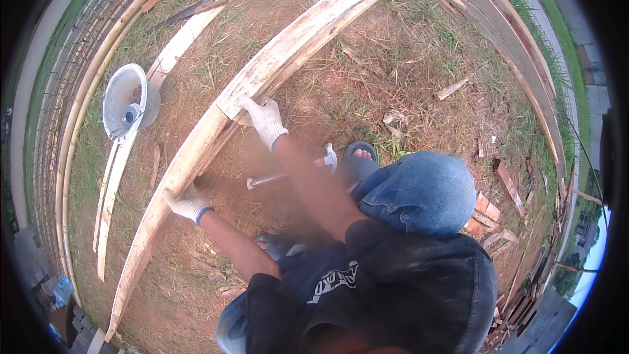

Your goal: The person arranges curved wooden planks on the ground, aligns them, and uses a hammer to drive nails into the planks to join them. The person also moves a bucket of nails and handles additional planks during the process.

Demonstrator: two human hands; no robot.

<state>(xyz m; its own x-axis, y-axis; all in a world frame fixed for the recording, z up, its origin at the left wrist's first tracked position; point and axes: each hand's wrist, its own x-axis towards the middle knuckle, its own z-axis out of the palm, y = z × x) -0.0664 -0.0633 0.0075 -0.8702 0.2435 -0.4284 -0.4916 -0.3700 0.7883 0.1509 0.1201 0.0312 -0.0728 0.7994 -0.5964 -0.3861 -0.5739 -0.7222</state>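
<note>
A long, pale wooden plank lies on bare earth and patchy grass in front of you. Its long axis runs on a diagonal, from the lower left near your side up to the upper right far end; the lens bends it into an arc. It seems to be two boards laid together, though the seam is hard to follow.

Your left hand, in a white work glove with a blue cuff, rests on the plank's nearer stretch, fingers curled over its edge in a grip. Your right hand, gloved the same, sits farther up the plank with fingers bent down onto the top face; whether they wrap the far edge is hidden.

Just behind your right forearm a hammer lies on the ground, its handle partly covered by your arm. Beside it your sandalled foot shows, with your bent knee in blue denim below it.

To the left, a pale bucket sits against a thinner plank. What it contains is too small to make out. More boards curve along the right edge, and wood scraps lie near your knee. The lower corners are cut off by the dark lens rim.
</note>
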